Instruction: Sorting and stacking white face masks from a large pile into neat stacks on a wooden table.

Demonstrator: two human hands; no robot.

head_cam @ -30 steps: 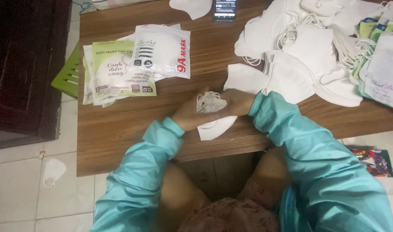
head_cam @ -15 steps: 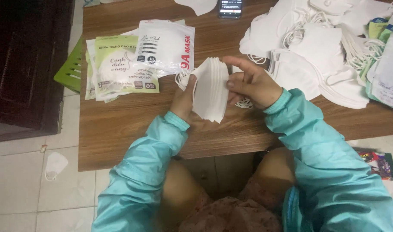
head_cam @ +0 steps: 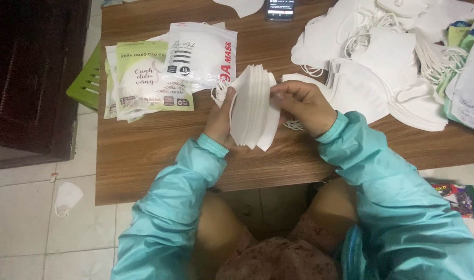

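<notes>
I hold a stack of several white face masks (head_cam: 254, 106) upright above the wooden table (head_cam: 159, 150). My left hand (head_cam: 220, 120) grips the stack's left side from below. My right hand (head_cam: 303, 106) pinches its right edge with thumb and fingers. Both arms wear teal sleeves. Ear loops dangle at the stack's left side.
Packets of masks, green-and-white (head_cam: 143, 78) and white (head_cam: 201, 53), lie at the table's left. A big heap of loose white masks (head_cam: 387, 67) covers the right. A phone (head_cam: 281, 9) lies at the far edge. One mask (head_cam: 66, 197) is on the tiled floor; a green stool (head_cam: 86, 85) stands left.
A second ago both hands were low at the table edge on crumpled masks. They have since risen with a neat upright stack, which now stays held between them.
</notes>
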